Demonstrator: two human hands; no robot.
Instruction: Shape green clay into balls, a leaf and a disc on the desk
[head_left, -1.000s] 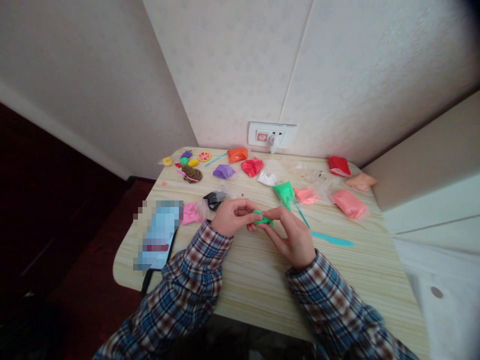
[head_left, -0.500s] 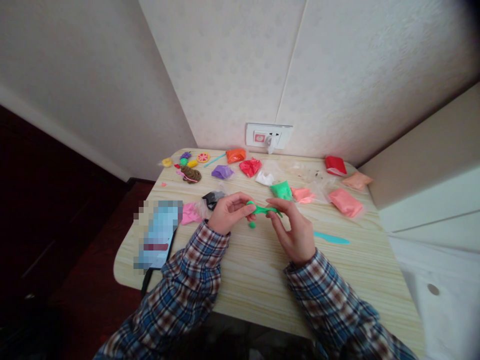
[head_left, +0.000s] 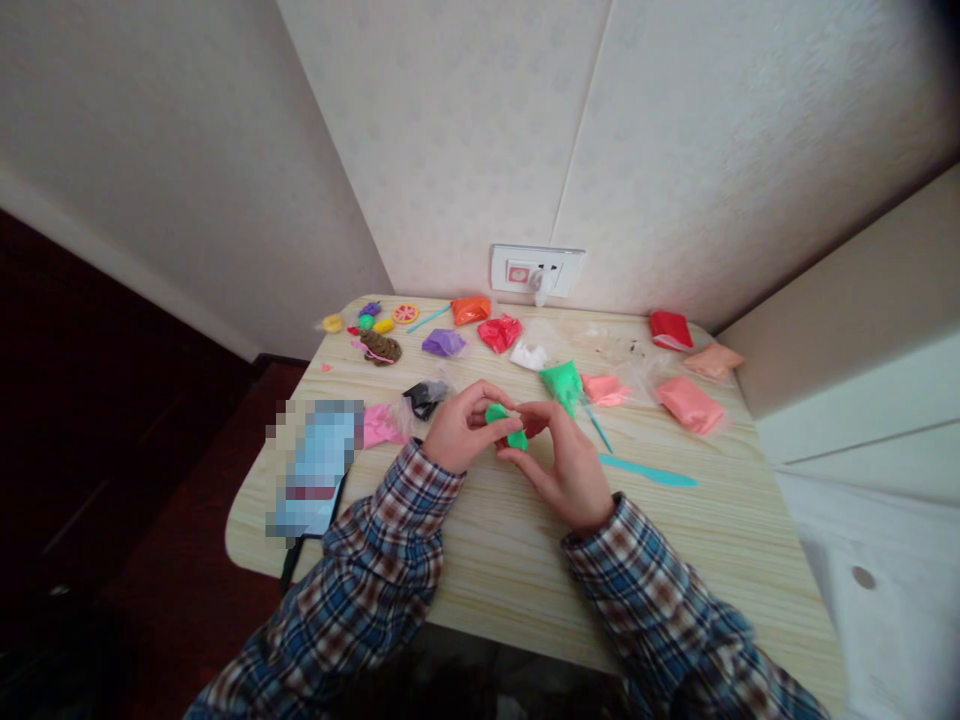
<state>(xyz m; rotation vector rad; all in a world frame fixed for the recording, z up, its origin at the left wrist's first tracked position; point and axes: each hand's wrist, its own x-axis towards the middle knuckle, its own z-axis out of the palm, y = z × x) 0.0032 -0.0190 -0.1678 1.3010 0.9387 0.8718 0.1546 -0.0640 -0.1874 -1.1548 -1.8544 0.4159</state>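
A small lump of green modelling clay (head_left: 517, 439) is pinched between my two hands above the table. My left hand (head_left: 459, 430) is closed on it, the thumb lying across its middle. From the other side my right hand (head_left: 568, 470) grips its edge between thumb and fingers, which partly hide it. Just beyond my right hand lies a bag of green clay (head_left: 561, 382). A thin blue stick (head_left: 600, 430) and a flat blue plastic knife (head_left: 652, 470) rest to the right of it. Near my left wrist are a black clay bag (head_left: 422, 400) and a pink one (head_left: 384, 425).
A phone (head_left: 315, 470) with a blurred screen lies at the table's left. Small clay figures, including a brown coiled piece (head_left: 381, 346), sit at the back left. Purple (head_left: 444, 343), orange (head_left: 471, 310), red and peach clay bags line the back. A wall socket (head_left: 538, 273) is behind.
My hands have come closer together. The green clay, stretched between them before, is now gathered into a compact piece. The small green ball beneath is no longer seen apart; the blue stick has come into view.
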